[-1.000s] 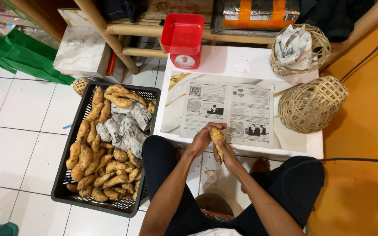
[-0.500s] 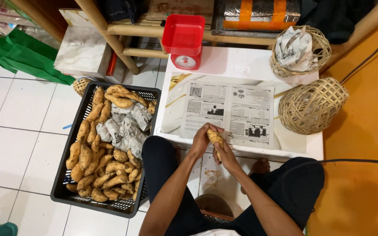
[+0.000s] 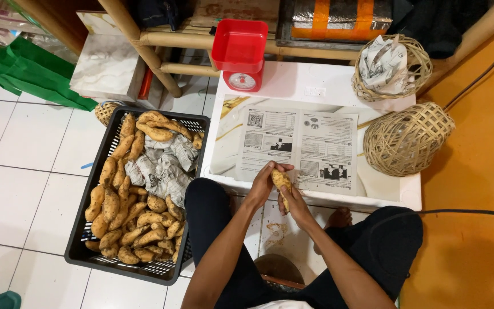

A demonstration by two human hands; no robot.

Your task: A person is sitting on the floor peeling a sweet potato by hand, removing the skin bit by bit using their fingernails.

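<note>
Both my hands hold one tan sweet potato point(image 3: 281, 179) just over the near edge of a low white table point(image 3: 395, 191). My left hand point(image 3: 263, 184) wraps its upper end from the left. My right hand point(image 3: 294, 204) grips its lower end from below. A spread sheet of newspaper point(image 3: 298, 143) lies on the table right behind the potato. To my left stands a black plastic crate point(image 3: 87, 240) with several sweet potatoes point(image 3: 138, 220) and crumpled newspaper point(image 3: 164, 166) in it.
A red kitchen scale point(image 3: 239, 54) stands at the table's far edge. Two woven baskets sit at the right: one upright holding crumpled paper point(image 3: 390, 66), one tipped over point(image 3: 408, 139). A green bag point(image 3: 30, 71) lies on the white tile floor. Bamboo shelving runs along the back.
My hands and the sweet potato have shifted slightly left and toward me along the table's near edge; the grip is the same.
</note>
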